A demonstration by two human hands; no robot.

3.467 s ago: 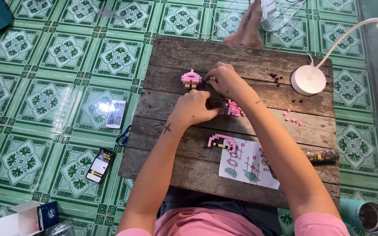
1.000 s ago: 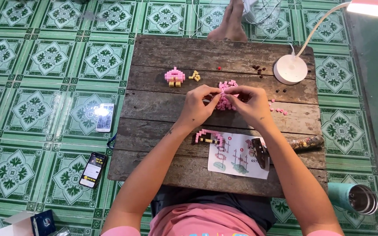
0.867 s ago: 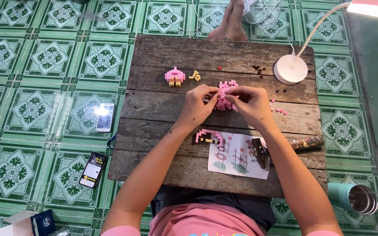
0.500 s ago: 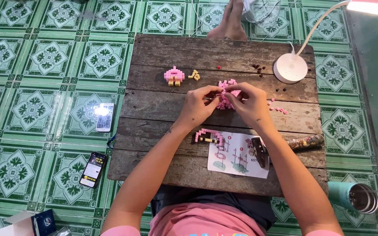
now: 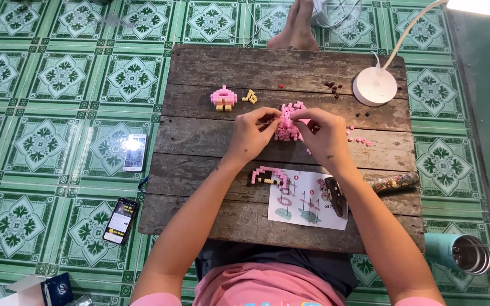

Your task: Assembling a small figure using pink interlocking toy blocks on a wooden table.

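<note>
At centre of wooden counter (image 5: 211, 139), left hand (image 5: 252, 134) and right hand (image 5: 321, 135) meet on pink block model (image 5: 286, 126), both pinched narrow on it, model held just above boards. Small finished pink piece (image 5: 223, 98) and yellow bits (image 5: 250, 97) lie behind left hand; loose pink bricks (image 5: 358, 137) beside right hand. Instruction sheet (image 5: 307, 199) near counter's front edge, curved pink strip (image 5: 269, 175) touching its corner. Risk: uneven squeeze likely pops bricks off model; dropped bricks may slip into gaps between boards or roll onto tiled floor (image 5: 58, 113).
</note>
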